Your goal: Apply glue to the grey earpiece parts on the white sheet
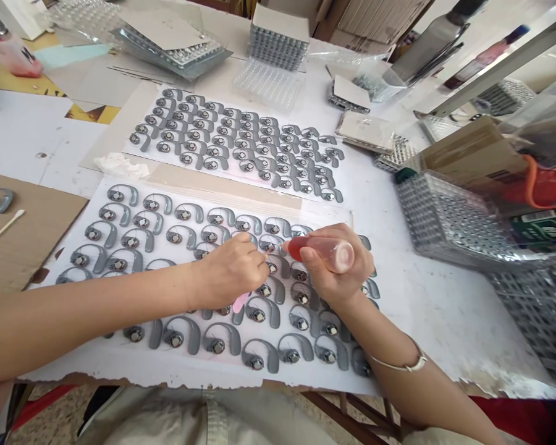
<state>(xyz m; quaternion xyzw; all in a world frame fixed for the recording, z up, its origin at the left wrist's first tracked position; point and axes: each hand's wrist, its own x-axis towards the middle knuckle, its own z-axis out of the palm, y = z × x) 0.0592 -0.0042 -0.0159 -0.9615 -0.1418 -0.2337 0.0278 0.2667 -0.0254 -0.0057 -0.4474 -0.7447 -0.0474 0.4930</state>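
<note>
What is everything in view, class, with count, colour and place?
table: one, white, underneath
sheets: two, white, centre
grey hooked pieces: many, grey, mostly on sheets
held bottle: one, reddish, centre
second bottle: one, pinkish, upper left
cotton swab: one, white, left
left cardboard: one, brown, under swab
tissue: one, white, between sheets
plastic trays: many, clear, far side and right
brown box: one, brown, right
pink item: one, pink, partly hidden, centre
bracelet: one, silvery, lower right
left fingers: one hand, centre
right fingers: one hand, around held bottle
</note>
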